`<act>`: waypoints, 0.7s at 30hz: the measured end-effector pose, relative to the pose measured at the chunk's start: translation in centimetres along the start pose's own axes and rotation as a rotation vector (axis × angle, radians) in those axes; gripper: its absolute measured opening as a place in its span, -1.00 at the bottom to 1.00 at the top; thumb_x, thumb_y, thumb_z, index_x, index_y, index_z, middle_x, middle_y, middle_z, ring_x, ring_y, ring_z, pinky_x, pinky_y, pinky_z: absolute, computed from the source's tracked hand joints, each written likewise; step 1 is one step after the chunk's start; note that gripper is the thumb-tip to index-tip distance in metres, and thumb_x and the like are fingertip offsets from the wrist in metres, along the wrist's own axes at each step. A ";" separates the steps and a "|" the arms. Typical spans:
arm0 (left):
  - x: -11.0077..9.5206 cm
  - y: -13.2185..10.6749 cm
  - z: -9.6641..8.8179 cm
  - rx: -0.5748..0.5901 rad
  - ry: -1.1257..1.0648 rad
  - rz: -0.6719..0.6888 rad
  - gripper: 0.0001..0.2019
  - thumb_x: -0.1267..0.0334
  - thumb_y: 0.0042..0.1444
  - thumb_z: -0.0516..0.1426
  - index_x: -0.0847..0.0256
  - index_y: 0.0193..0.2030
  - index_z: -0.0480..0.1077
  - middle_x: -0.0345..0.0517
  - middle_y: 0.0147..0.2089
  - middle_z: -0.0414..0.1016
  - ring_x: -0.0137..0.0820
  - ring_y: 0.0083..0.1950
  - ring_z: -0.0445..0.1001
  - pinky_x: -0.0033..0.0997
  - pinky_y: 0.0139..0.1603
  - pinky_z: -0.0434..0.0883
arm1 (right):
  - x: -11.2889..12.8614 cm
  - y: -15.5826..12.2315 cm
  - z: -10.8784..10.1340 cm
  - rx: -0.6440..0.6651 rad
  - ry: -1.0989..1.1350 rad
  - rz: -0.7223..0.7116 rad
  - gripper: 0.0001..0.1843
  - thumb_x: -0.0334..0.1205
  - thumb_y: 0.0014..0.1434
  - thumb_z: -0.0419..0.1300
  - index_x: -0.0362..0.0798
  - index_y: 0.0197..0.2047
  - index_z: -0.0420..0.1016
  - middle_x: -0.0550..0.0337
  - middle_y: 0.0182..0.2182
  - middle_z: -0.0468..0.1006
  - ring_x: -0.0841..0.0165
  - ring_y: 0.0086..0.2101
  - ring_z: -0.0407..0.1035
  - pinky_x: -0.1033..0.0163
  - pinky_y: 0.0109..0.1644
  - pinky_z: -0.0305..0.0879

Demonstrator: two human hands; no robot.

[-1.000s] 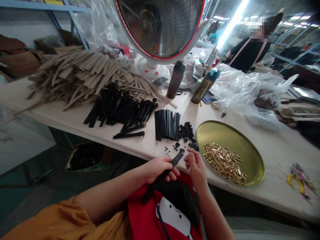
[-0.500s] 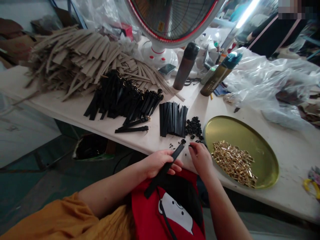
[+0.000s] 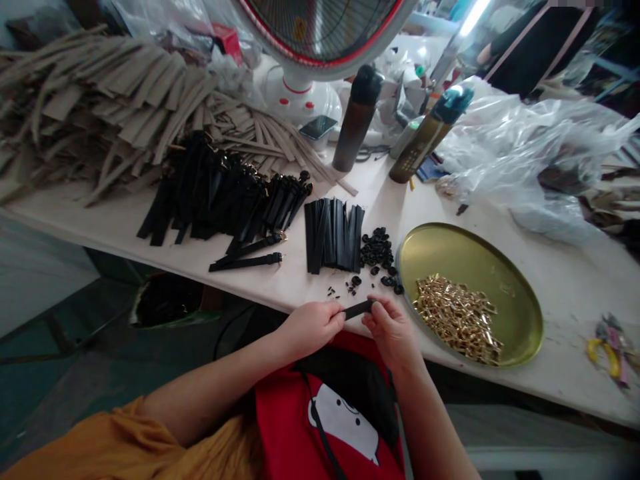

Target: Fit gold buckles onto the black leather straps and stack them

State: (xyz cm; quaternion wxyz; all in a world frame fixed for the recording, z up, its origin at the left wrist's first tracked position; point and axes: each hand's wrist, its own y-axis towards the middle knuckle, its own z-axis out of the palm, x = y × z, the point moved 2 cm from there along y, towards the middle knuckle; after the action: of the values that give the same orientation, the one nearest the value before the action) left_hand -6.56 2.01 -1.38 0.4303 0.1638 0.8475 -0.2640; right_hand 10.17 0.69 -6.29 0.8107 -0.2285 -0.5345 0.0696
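Observation:
Between my two hands stretches a short black strap [image 3: 357, 309], just over the table's front edge. My left hand [image 3: 309, 330] is closed round its left part, and the strap's other end is hidden there. The fingers of my right hand [image 3: 393, 332] pinch the right end; whether a small loop is also in them I cannot make out. Beyond the hands lie a pile of small black loops [image 3: 377, 248], a few tiny black bits [image 3: 332, 292] and a row of flat black straps [image 3: 334, 237]. Gold metal fittings [image 3: 457, 317] are heaped in a round gold tray [image 3: 520, 313] on the right.
Black straps with gold fittings [image 3: 215, 193] are piled at the left, before many beige strips [image 3: 110, 100]. A fan [image 3: 300, 93], two bottles [image 3: 356, 123] and clear plastic [image 3: 530, 147] stand or lie behind. Yellow-handled pliers [image 3: 603, 353] rest far right. A person [image 3: 535, 50] is at the back.
My right hand has come to the strap and now grips its right end. The strap has turned flatter, and my left fingers have closed over it. The view has shifted slightly right.

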 end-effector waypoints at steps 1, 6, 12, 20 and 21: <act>0.0 -0.1 -0.1 0.005 0.039 0.002 -0.71 0.20 0.16 -0.12 0.24 -0.36 0.36 -0.22 -0.55 0.35 -0.48 -0.50 0.29 -0.54 -0.46 0.15 | 0.0 -0.1 -0.1 -0.003 -0.053 -0.030 -0.72 -0.18 -0.20 0.37 -0.02 -0.37 0.48 0.36 -0.54 0.45 0.57 -0.60 0.30 0.44 -0.48 0.30; -0.3 -0.7 -1.0 0.072 0.130 0.056 -0.71 0.20 0.15 -0.10 0.22 -0.30 0.41 -0.19 -0.44 0.43 -0.44 -0.40 0.35 -0.53 -0.39 0.17 | 0.2 -1.2 -0.5 0.053 -0.195 -0.072 -0.74 -0.17 -0.18 0.35 -0.04 -0.37 0.45 0.36 -0.63 0.43 0.50 -0.59 0.31 0.38 -0.47 0.26; -0.7 -1.8 -0.4 -0.006 0.111 0.113 -0.74 0.23 0.14 -0.08 0.22 -0.38 0.39 -0.16 -0.43 0.42 -0.42 -0.41 0.35 -0.51 -0.39 0.18 | -0.4 -2.6 0.7 0.159 -0.164 0.058 -0.72 -0.18 -0.19 0.36 -0.03 -0.36 0.45 0.32 -0.60 0.48 0.48 -0.58 0.33 0.34 -0.43 0.30; -1.0 -2.5 1.7 -0.134 -0.137 0.026 -0.63 0.08 0.20 -0.16 0.23 0.04 0.17 -0.15 -0.40 0.41 -0.38 -0.38 0.37 -0.47 -0.36 0.23 | -1.8 -4.6 2.8 0.203 0.081 0.101 -0.74 -0.14 -0.11 0.32 -0.04 -0.33 0.43 0.31 -0.52 0.46 0.49 -0.56 0.30 0.35 -0.43 0.26; -0.9 -2.4 1.8 -0.141 -0.149 0.030 -0.63 0.07 0.19 -0.16 0.23 0.01 0.19 -0.14 -0.39 0.41 -0.38 -0.36 0.37 -0.46 -0.34 0.23 | -2.1 -4.8 3.0 0.222 0.059 0.090 -0.74 -0.13 -0.08 0.29 -0.04 -0.29 0.43 0.30 -0.51 0.45 0.49 -0.55 0.30 0.35 -0.43 0.25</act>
State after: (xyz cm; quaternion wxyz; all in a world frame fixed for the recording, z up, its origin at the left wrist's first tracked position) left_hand -6.11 -1.04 -0.77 0.5067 0.1258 0.8269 -0.2089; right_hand 6.00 -3.39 -4.95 0.8424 -0.1630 -0.4886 0.1581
